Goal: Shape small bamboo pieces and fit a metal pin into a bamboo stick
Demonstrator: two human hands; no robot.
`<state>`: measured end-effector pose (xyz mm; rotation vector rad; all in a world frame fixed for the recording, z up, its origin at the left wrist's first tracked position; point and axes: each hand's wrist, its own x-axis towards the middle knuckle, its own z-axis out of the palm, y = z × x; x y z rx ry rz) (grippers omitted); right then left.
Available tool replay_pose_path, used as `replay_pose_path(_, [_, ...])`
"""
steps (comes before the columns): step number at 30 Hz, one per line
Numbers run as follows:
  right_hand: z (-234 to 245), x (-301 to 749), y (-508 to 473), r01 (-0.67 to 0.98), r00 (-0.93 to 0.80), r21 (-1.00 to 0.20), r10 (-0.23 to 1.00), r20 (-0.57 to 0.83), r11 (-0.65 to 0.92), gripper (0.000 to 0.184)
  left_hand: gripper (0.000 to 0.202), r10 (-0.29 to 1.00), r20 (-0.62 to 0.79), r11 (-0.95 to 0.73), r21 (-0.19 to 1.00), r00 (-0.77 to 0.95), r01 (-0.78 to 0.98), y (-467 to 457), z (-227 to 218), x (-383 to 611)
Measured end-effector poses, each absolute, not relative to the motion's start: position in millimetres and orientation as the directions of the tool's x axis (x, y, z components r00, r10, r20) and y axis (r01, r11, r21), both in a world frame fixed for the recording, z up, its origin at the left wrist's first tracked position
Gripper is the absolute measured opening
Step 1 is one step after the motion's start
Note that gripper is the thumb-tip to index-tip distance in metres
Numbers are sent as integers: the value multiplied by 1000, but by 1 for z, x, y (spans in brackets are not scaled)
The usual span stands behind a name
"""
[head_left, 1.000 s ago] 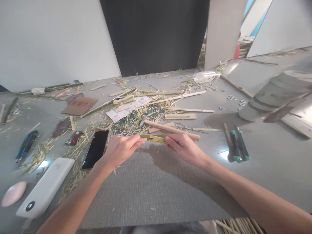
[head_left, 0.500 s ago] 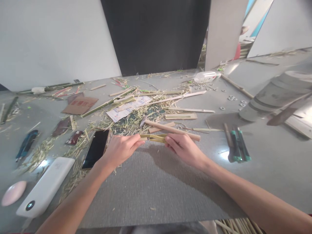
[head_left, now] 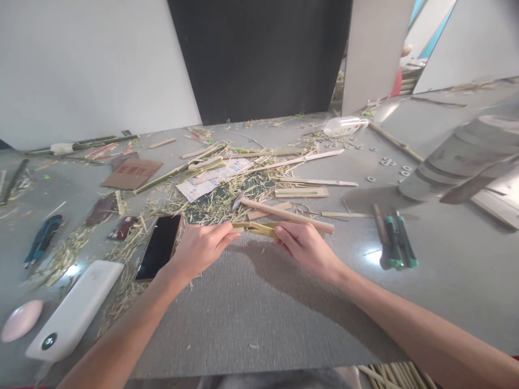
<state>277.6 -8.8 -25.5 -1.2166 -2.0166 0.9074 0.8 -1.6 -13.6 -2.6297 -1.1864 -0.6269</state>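
Both hands grip a yellowish bamboo piece (head_left: 261, 229) just above the near part of the table, one at each end. My left hand (head_left: 205, 246) is closed, with thumb and fingers pinching the left end, where a small blade-like or metallic bit shows faintly. My right hand (head_left: 304, 246) pinches the right end, where the piece looks split into two strips. The fingers hide both ends. Right behind the hands lies a hammer (head_left: 287, 214) with a wooden handle, its head among bamboo shavings (head_left: 214, 208).
A phone (head_left: 159, 248), a white power bank (head_left: 75, 310) and a pink oval object (head_left: 22, 320) lie at left. Green-handled tools (head_left: 399, 243), white rings (head_left: 387, 161) and a plastic bottle (head_left: 344, 126) are at right. A large cylinder (head_left: 458, 156) stands at far right.
The hands stay almost in place, still on the bamboo piece. Its strips look slightly closer together in the middle. The view has shifted very slightly.
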Motion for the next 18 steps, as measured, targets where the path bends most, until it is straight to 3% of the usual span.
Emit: replay_pose_path(18, [-27,274,-12,478,-361,-796,909,207,371,47,41,653,480,-658,-21,585,752,-2,-13,3])
